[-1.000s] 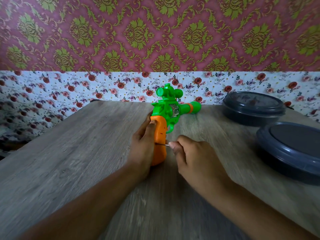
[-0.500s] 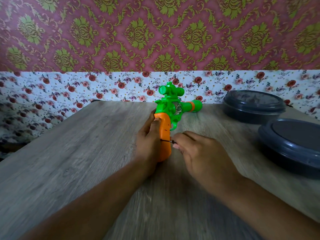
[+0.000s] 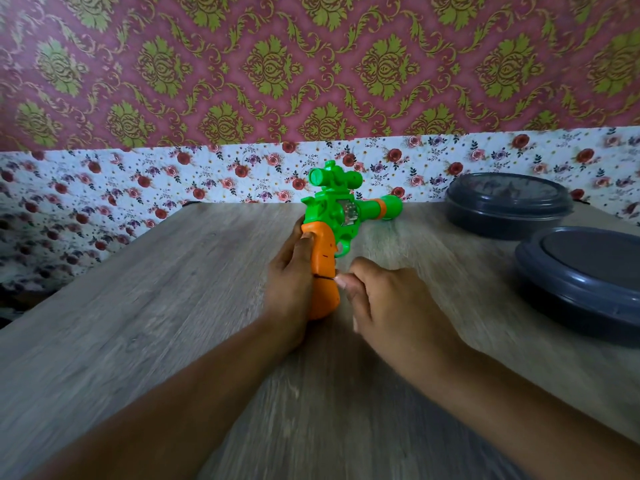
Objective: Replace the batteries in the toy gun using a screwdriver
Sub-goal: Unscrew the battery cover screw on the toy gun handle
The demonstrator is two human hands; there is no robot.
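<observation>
Soft, even light with faint shadows; wide-angle bending and motion blur toward the edges.

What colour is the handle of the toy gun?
Orange. The handle shows best in the head view, held by the left hand; the rest is green.

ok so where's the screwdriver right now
In the head view, just right of centre, the right hand pinches the screwdriver; only its thin shaft shows, tip against the toy gun's orange grip, which the left hand holds.
</observation>
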